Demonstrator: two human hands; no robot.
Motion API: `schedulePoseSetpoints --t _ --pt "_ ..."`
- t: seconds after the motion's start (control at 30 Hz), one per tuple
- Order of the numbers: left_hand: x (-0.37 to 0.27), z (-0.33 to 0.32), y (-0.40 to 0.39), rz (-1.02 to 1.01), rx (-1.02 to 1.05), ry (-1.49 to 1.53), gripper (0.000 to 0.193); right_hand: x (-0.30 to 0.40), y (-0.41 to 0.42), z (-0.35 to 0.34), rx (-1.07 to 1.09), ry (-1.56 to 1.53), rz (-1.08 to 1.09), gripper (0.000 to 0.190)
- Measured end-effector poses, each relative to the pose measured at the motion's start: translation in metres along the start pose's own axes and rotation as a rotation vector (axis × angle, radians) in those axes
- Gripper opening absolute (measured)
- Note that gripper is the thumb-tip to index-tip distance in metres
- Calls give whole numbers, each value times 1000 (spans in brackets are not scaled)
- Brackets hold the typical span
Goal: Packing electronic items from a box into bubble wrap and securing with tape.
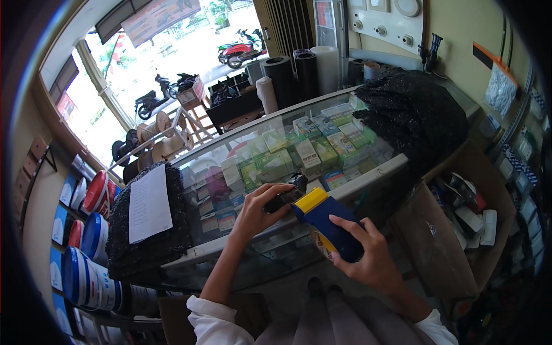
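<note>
My right hand (368, 250) grips a dark blue container (334, 220) with a yellow top end, held tilted above the near edge of a glass display counter (384, 166). Part of a round yellow label shows on its underside. A small black object (297, 183) is pinched between the thumb and fingers of my left hand (261, 209), close to the yellow end. Its exact kind is hard to make out, and whether it touches the container I cannot tell. Beneath the glass lie several light bulb boxes (274, 166), many of them green and white.
A handwritten paper sheet (150, 205) lies on a black sheet bundle at the counter's left. Another black heap (409, 112) covers the right end. An open cardboard box (414, 241) of assorted goods stands right; paint pails (88, 276) line the left. Black rolls (278, 79) stand beyond.
</note>
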State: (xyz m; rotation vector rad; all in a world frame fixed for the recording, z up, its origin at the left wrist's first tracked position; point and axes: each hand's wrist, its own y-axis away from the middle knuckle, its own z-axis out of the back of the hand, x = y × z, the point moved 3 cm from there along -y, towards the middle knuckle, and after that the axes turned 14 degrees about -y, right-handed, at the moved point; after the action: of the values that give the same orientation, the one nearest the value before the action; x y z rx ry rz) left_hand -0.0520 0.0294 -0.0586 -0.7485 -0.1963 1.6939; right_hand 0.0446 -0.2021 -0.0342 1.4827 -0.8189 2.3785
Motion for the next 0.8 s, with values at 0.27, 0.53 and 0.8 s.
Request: schedulePoseSetpoints --t 0.27,0.53,0.8 --pt "-3 12 -13 241 258 -21 34 -28 4 -26 -48 -61 43 70" --pt "19 -1 -33 321 368 -205 35 -30 -2 -39 -118 -79 92 63" --pt "12 -12 -44 348 648 -355 53 -38 2 -42 -115 -93 95 62"
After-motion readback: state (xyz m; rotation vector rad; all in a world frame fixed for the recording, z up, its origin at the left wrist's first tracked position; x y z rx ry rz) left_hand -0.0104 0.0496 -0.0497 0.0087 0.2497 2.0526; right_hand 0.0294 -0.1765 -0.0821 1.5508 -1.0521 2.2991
